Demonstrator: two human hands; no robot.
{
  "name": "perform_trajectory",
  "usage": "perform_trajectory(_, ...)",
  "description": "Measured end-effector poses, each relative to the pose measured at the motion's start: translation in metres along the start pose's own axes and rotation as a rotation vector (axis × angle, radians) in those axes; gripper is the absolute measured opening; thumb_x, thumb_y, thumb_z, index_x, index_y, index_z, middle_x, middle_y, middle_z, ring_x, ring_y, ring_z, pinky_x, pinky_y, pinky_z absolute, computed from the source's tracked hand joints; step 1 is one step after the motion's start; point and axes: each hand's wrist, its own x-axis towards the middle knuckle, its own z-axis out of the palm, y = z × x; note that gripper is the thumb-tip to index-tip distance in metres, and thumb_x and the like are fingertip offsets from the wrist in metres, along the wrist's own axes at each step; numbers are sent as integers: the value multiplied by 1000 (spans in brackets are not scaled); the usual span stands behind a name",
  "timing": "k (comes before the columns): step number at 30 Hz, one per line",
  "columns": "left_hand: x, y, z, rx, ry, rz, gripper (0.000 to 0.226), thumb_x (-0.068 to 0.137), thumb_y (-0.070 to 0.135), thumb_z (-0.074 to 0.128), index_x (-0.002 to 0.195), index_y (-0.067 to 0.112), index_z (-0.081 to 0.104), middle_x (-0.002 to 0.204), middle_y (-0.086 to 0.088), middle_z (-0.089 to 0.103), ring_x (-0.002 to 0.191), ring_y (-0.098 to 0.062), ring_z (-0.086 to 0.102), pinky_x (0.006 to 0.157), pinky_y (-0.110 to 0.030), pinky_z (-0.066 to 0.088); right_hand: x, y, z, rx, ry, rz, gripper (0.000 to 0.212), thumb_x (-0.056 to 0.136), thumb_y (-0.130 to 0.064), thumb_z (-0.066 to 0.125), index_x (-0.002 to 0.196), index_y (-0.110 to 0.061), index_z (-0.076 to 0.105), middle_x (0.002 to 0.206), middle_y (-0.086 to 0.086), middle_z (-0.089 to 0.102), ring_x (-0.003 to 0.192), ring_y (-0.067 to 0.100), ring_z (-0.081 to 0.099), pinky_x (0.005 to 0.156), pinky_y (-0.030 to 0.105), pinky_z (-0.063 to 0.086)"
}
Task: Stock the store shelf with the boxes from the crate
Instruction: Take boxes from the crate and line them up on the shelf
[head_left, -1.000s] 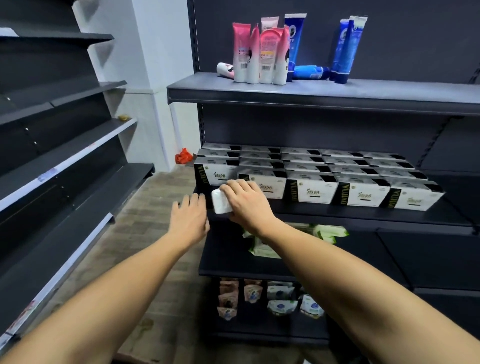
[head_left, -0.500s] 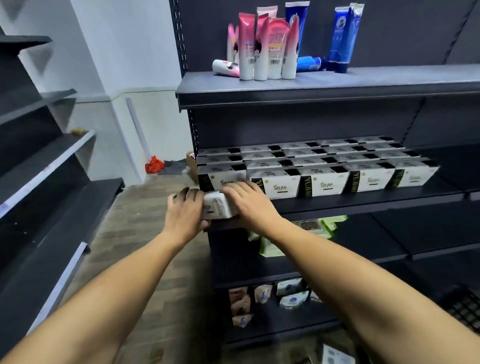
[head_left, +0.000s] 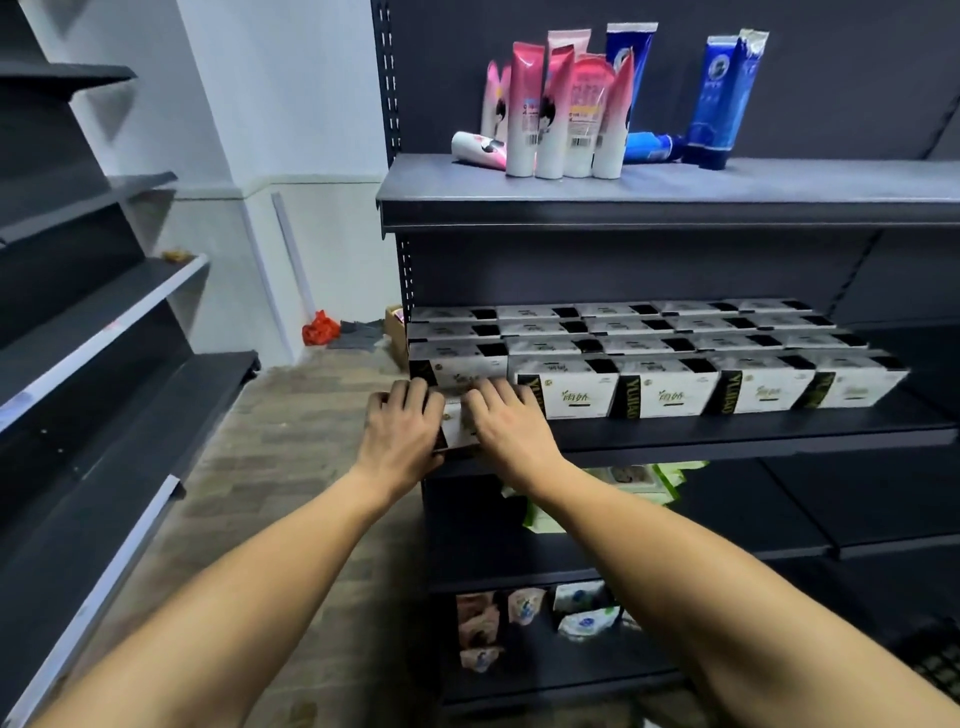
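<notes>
A white box with a black side sits at the front left corner of the dark middle shelf, partly hidden by my hands. My left hand grips its left end, and my right hand grips its right end with fingers curled over the top. Right behind and beside it stand several rows of matching white-and-black boxes, filling the shelf's left and middle. The edge of a dark mesh crate shows at the lower right.
Pink and blue tubes stand on the top shelf. Green packets lie on the shelf below the boxes, and pouches on the lowest shelf. Empty dark shelving lines the left. On the floor lie a red bag and a carton.
My left hand joined the right on the white box. Both hands carried it up and forward onto the front left corner of the middle shelf, against the stocked rows.
</notes>
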Motion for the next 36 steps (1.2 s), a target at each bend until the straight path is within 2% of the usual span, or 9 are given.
perform_trajectory(6, 4, 1, 7, -273, -223, -117, 98, 63, 63, 78, 141, 19, 39, 138, -7, 47, 125, -27, 47, 97, -45, 46, -16, 19, 14, -25, 78, -101, 33, 76, -25, 59, 104, -12, 49, 118, 11, 58, 104, 33, 55, 80, 44, 46)
perform_trajectory(11, 13, -4, 9, -510, -344, -175, 118, 60, 63, 81, 151, 17, 22, 139, -8, 41, 126, -29, 41, 99, -42, 45, -21, 34, 22, -2, 154, -190, 28, 80, -24, 62, 104, -13, 55, 122, 8, 59, 107, 31, 55, 83, 41, 44)
perform_trajectory(14, 11, -3, 14, -416, -234, -74, 112, 60, 53, 85, 147, 8, 30, 137, -13, 41, 122, -33, 39, 94, -47, 48, -15, 39, 17, 139, -42, -97, 68, 68, -42, 79, 124, -15, 51, 128, 7, 54, 115, 29, 52, 91, 41, 43)
perform_trajectory(16, 7, -2, 18, -351, -136, 24, 108, 57, 51, 87, 140, 6, 34, 131, -14, 45, 117, -33, 40, 84, -49, 54, -8, 41, 12, 211, -197, -35, 99, 64, -60, 74, 143, -13, 39, 140, 9, 47, 130, 31, 42, 107, 43, 32)
perform_trajectory(19, 3, 4, 18, -335, -37, 40, 106, 56, 53, 86, 136, 5, 36, 124, -14, 48, 112, -32, 43, 74, -45, 58, 4, 39, 8, 196, -297, -36, 117, 59, -73, 71, 149, -10, 29, 143, 13, 45, 136, 34, 37, 115, 46, 22)
perform_trajectory(24, 5, 2, 13, -401, -120, -2, 106, 60, 50, 85, 143, 9, 33, 136, -13, 41, 123, -33, 39, 86, -48, 54, 8, 35, 11, 35, -196, -97, 108, 48, -72, 78, 130, -7, 49, 121, 11, 58, 108, 34, 55, 95, 45, 40)
perform_trajectory(29, 19, -10, 1, -602, -261, -95, 105, 58, 55, 87, 142, 15, 39, 136, -8, 48, 123, -27, 46, 101, -36, 42, 0, 31, 16, -77, 107, -220, 77, 77, -54, 68, 133, -6, 48, 127, 11, 55, 113, 31, 52, 103, 43, 35)
perform_trajectory(32, 24, -11, -3, -584, -259, -128, 96, 59, 43, 91, 137, 11, 45, 129, -10, 49, 117, -27, 48, 97, -31, 39, 1, 26, 13, -32, 40, -194, 77, 78, -56, 64, 137, -9, 46, 132, 10, 52, 118, 30, 50, 105, 45, 35)
perform_trajectory(36, 21, -10, 6, -548, -257, -111, 94, 58, 34, 93, 135, 9, 45, 131, -11, 45, 117, -30, 47, 98, -39, 45, 17, 19, 0, 69, -187, -80, 89, 64, -51, 81, 137, -15, 45, 136, 8, 52, 124, 31, 49, 108, 48, 31)
